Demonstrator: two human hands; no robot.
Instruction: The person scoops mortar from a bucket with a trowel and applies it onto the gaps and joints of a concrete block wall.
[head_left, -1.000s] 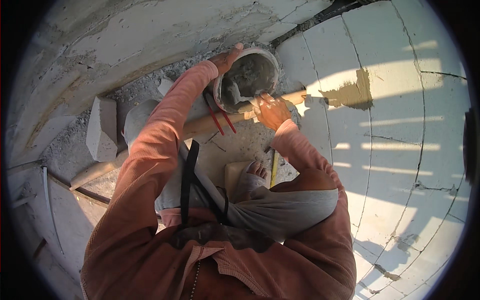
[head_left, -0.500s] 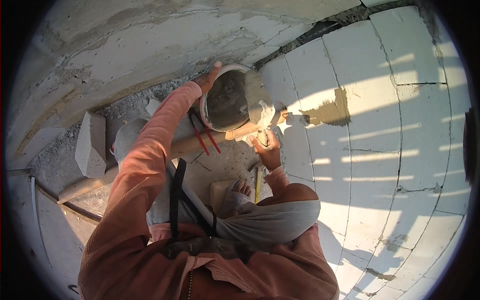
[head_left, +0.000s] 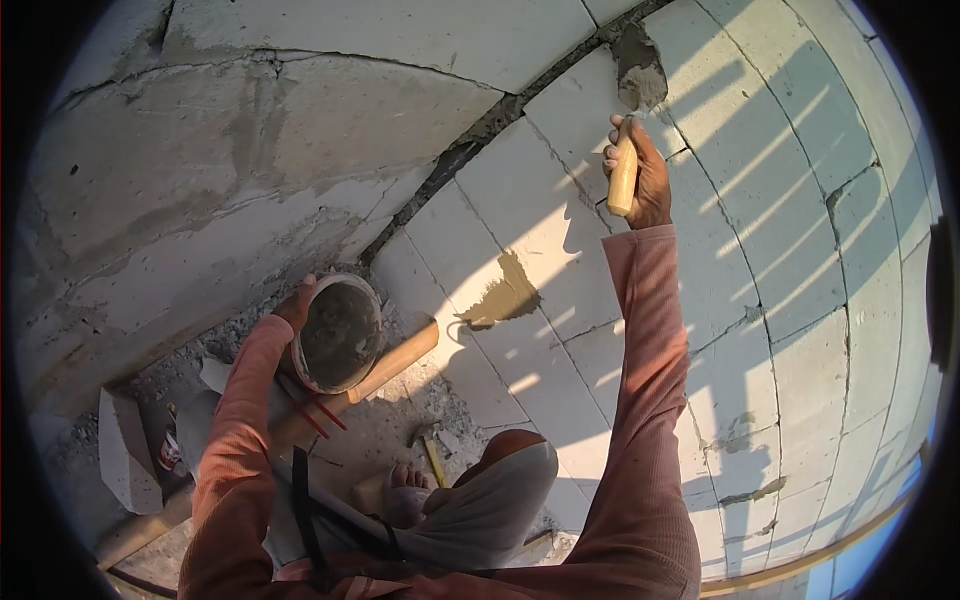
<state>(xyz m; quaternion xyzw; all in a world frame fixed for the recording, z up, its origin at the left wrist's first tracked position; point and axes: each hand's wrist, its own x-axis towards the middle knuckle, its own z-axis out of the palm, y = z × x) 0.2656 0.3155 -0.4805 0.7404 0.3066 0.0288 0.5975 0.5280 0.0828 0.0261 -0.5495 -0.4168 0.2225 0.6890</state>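
My left hand (head_left: 296, 304) grips the rim of a round bucket (head_left: 377, 322) of wet grey mortar (head_left: 338, 335). The bucket sits by a wooden beam, close to the corner of two block walls. My right arm is stretched up and right. In my right hand (head_left: 652, 180) is a trowel (head_left: 624, 178), held by its pale wooden handle. Its blade lies up against the white block wall (head_left: 560, 135), beside the dark rough gap (head_left: 455, 160) in the corner. Grey mortar covers the blade; whether it touches the wall I cannot tell.
A wet mortar patch (head_left: 505, 296) marks the right wall. Below are the wooden beam (head_left: 408, 350), a hammer (head_left: 434, 458) with a yellow handle, and rubble. A white block piece (head_left: 124, 455) stands at the left. Red-handled tool grips (head_left: 318, 416) lie against the beam by the bucket.
The right hand has moved from beside the bucket up and right along the wall, carrying the trowel with mortar. The left hand stays on the bucket rim. The whole view has shifted.
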